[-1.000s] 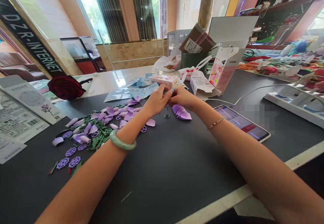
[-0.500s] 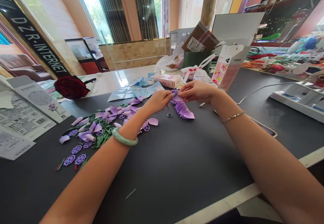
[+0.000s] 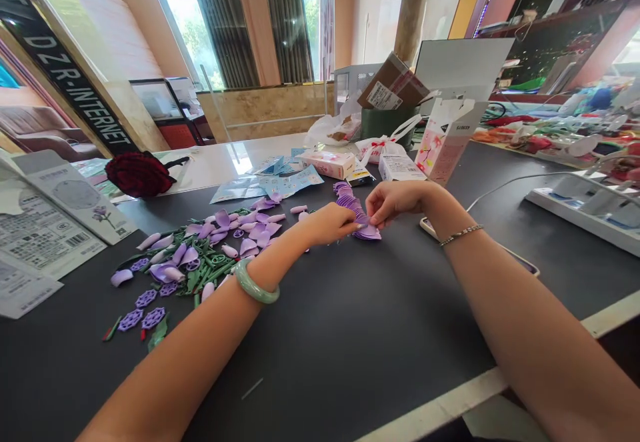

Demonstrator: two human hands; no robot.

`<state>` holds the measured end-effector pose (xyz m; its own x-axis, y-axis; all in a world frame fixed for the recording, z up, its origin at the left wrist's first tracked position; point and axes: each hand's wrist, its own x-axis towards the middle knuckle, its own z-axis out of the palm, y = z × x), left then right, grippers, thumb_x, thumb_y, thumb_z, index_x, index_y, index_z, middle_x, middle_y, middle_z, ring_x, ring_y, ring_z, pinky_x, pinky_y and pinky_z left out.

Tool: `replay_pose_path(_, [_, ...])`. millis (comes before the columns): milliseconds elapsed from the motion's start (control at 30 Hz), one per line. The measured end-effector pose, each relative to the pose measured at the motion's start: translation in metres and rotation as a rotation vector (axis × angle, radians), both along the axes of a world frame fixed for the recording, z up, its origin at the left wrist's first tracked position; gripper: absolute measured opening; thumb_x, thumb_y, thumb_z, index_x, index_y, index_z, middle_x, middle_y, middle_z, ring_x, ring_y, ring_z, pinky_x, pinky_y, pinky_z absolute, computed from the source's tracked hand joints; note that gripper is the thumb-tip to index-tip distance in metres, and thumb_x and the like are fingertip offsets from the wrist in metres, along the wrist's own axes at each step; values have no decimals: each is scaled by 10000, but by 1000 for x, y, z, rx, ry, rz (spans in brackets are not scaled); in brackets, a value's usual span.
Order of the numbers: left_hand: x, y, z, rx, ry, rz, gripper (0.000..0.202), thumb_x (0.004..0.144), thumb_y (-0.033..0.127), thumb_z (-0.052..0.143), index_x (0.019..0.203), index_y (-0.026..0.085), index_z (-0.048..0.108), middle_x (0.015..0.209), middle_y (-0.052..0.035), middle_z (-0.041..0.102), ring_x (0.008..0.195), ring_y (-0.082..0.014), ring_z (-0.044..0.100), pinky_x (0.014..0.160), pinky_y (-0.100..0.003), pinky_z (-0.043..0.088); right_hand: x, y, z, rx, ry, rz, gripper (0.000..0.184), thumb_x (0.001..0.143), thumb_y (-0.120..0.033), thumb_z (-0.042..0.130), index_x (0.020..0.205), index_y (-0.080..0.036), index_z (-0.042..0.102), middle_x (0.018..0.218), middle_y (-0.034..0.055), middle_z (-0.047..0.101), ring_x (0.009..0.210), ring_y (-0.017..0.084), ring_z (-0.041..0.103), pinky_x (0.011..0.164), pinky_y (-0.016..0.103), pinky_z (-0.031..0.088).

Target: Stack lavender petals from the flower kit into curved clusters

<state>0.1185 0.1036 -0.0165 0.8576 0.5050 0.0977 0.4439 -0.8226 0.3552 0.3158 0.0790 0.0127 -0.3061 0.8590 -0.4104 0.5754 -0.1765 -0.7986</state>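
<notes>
**Working at the Near End of the Petal Row**

Reference: the row of purple petals (image 3: 350, 201), on the dark surface (image 3: 320, 349).

1. Nearest us, the pale edge (image 3: 450, 397) runs diagonally, well apart from the row. The stretch on the row's near side gives our forearms the most room; only a thin strip (image 3: 252, 389) lies there, to the near left.
2. Our right hand (image 3: 400, 201) has its fingers drawn narrow at the row's near end; our left hand (image 3: 325, 224) curls at its left side. We cannot tell whether either grips a petal.
3. We should keep contact light, steady the petals from both sides, and part the hands outward; a sideways push could probably fan the row.
4. Left of the row we must watch the heap of loose parts (image 3: 205, 265); to its right, the phone (image 3: 430, 229).
5. Beyond the row, the pink box (image 3: 330, 164) limits forward reach.
</notes>
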Motion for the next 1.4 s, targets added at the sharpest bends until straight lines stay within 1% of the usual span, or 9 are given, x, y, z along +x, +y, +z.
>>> replay_pose_path(133, [-3,1,0,-7,-15,7,317,898,331,504,623,176,536,589,15,591,563,-120,512,589,-242,339,4,0,-2,-20,-21,-14,197,568,-150,832,567,-187,638,569,-11,645,586,123,624,615,239,516])
replay_pose_path(233, [-3,1,-1,-35,-33,33,311,891,343,509,633,175,546,590,22,605,559,-109,526,580,-229,356,8,2,-3,-51,-46,-34,202,558,-145,839,575,-181,641,565,0,654,580,134,636,613,245,527])
replay_pose_path(333, [-3,4,-2,-49,-61,108,321,908,387,486,688,173,578,596,16,624,571,-119,556,585,-234,382,9,4,-5,-80,-69,-44,221,532,-152,859,581,-177,645,569,13,662,585,150,652,617,255,537])
replay_pose_path(467, [-7,11,0,-37,-78,229,356,940,406,463,725,159,601,607,12,616,593,-135,581,635,-274,435,9,4,-7,-97,-92,-42,246,497,-171,872,555,-189,634,575,3,671,608,153,664,640,256,550])
replay_pose_path(600, [-11,18,2,-44,-55,298,329,940,428,515,809,142,613,709,9,621,655,-130,599,695,-318,499,8,5,-9,-113,-111,-40,263,462,-167,869,520,-199,615,581,-3,678,630,155,672,658,253,556])
replay_pose_path(900, [-15,16,6,-92,-31,317,329,955,429,494,875,136,621,772,-8,633,674,-124,608,667,-304,523,7,7,-12,-127,-127,-57,255,430,-141,853,522,-188,620,560,5,676,610,154,667,653,259,557])
replay_pose_path(1200, [-17,19,7,-93,-4,322,290,943,405,527,963,131,622,879,-31,648,748,-142,626,709,-330,536,6,10,-15,-88,-153,-78,352,351,-181,894,586,-190,632,550,-7,670,601,185,681,621,300,577])
replay_pose_path(1300, [-19,21,9,-99,21,351,289,943,404,526,993,135,619,910,-38,648,762,-144,627,707,-329,539,6,9,-13,-45,-168,-115,341,368,-166,892,589,-179,633,548,12,670,596,199,684,619,317,580])
replay_pose_path(1400, [-25,26,15,-94,61,399,290,940,396,535,1045,138,612,972,-52,647,811,-158,633,732,-346,544,4,9,-10,56,-186,-188,308,419,-155,883,584,-164,622,568,48,675,585,221,683,601,343,575])
